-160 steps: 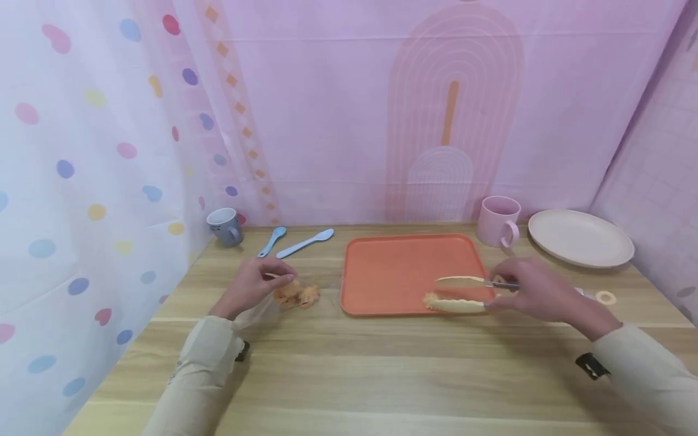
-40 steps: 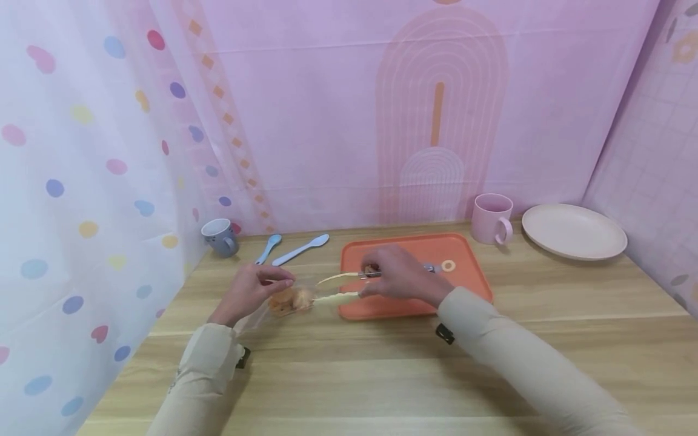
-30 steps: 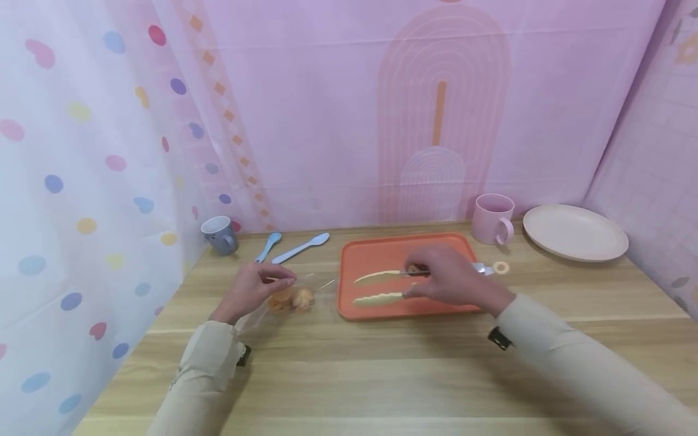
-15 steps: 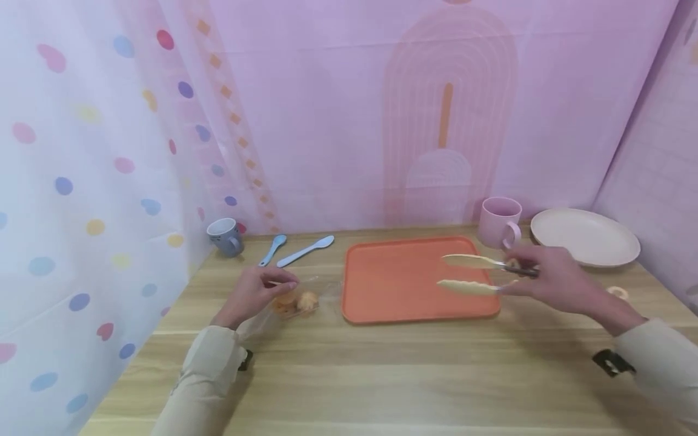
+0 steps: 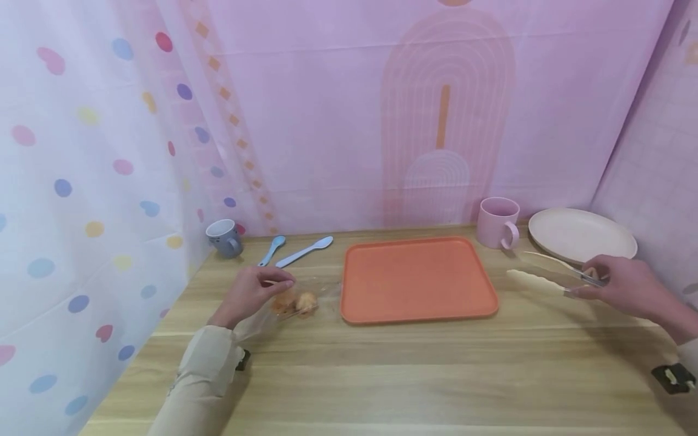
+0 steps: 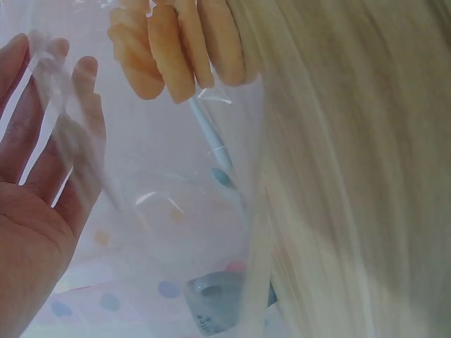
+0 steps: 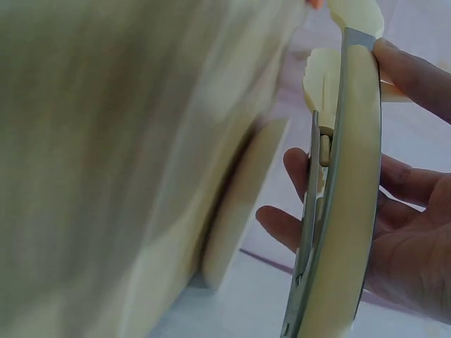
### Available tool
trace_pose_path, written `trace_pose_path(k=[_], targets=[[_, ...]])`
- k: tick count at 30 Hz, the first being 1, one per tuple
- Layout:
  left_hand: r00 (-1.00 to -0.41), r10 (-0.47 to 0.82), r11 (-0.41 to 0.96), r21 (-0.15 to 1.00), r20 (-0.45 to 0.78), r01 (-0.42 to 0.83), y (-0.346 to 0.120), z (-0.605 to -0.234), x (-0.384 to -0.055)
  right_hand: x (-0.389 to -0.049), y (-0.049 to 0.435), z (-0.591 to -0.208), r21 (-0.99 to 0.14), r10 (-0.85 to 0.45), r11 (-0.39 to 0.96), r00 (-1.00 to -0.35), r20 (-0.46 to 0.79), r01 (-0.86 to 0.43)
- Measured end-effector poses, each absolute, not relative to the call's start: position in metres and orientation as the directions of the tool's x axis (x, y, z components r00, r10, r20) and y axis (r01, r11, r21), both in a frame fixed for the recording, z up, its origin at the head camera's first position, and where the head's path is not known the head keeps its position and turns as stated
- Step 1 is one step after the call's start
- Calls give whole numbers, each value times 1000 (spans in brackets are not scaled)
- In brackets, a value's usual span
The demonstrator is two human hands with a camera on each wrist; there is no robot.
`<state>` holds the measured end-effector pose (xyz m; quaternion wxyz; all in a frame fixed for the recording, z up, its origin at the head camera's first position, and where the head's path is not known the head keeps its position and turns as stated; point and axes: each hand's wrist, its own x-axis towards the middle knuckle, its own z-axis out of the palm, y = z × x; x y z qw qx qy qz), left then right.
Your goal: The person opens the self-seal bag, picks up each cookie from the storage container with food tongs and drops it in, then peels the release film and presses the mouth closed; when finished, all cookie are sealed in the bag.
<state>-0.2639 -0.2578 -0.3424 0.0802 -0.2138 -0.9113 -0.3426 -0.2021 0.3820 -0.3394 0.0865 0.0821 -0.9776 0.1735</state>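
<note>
My left hand (image 5: pixel 253 295) pinches the upper edge of a clear plastic bag (image 5: pixel 327 293) at the left of the table. Several golden-brown baked pieces (image 5: pixel 306 302) lie inside it; in the left wrist view these pieces (image 6: pixel 169 53) show through the film. To the right of the tray, my right hand (image 5: pixel 621 284) grips metal tongs with cream tips (image 5: pixel 537 281). Their arms stand apart with nothing between the tips, pointing left. In the right wrist view, thumb and fingers lie on either side of the tongs (image 7: pixel 356 183). An orange tray (image 5: pixel 417 281) lies between the hands.
Behind the bag lie two blue spoons (image 5: pixel 305 251) and a grey-blue cup (image 5: pixel 223 238). A pink mug (image 5: pixel 498 222) stands behind the tray's right corner, beside a beige plate (image 5: pixel 582 235). Curtains (image 5: pixel 327 121) hang along the back and sides.
A baked piece seen at the tray's front edge earlier is gone from there. The tongs reached the bag, then swung right across the tray and past it. My left hand stays at the bag.
</note>
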Motion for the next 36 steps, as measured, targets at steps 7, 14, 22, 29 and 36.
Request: trace_pose_path(k=[7,14,22,29,36], targets=[[-894,318,676,586,315,447,-261,-338,-262,-200,387,-350,-275,-168,937,-968,188,-216],[-906,280,678,604,316,420,-265,-336,-260,-201,386,-354,-244,-167,946,-965,202,-215],[-902,258,679,599,347,425,-269,-329,-259,-201,381,-357,-281,-172,936,-971,165,-213],[-909,254,665,623,331,412,-269,-323,-257,-204,377,-357,-294,-164,935,-977,134,-198],[-915,247,689,606,320,398,-267,-319,-257,-209,372,-359,-281,-179,936,-974,139,-212]])
